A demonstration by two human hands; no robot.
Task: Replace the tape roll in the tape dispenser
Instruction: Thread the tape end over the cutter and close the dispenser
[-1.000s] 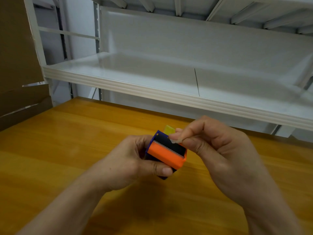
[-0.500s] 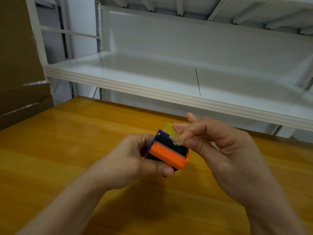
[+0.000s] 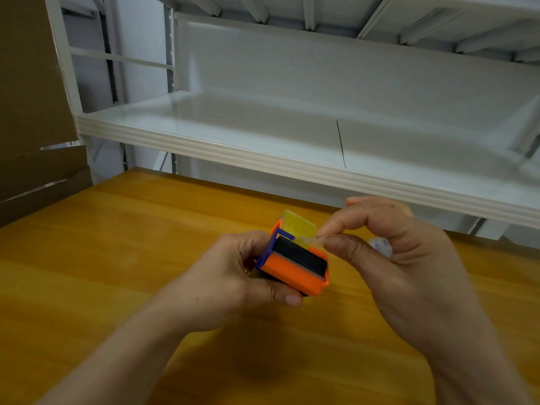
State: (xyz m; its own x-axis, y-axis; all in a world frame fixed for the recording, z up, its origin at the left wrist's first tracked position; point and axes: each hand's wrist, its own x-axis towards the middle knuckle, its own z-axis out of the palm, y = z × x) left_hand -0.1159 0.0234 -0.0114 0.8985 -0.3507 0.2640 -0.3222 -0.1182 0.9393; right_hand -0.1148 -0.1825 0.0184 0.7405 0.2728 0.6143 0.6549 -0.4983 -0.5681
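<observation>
Centre frame, just above the table (image 3: 117,244), the left hand (image 3: 233,282) grips the orange-and-blue dispenser (image 3: 292,267), fingers curled round it. A yellow roll (image 3: 298,226) sits in its far end. The right hand (image 3: 403,264) pinches the clear tape end (image 3: 308,240) between thumb and forefinger, just right of the roll. A white shelf (image 3: 263,153) spans the frame behind.

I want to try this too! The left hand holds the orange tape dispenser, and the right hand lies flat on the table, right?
Not quite. The head view shows the right hand pinching the tape end, not lying flat. The left hand does hold the orange tape dispenser.
</observation>
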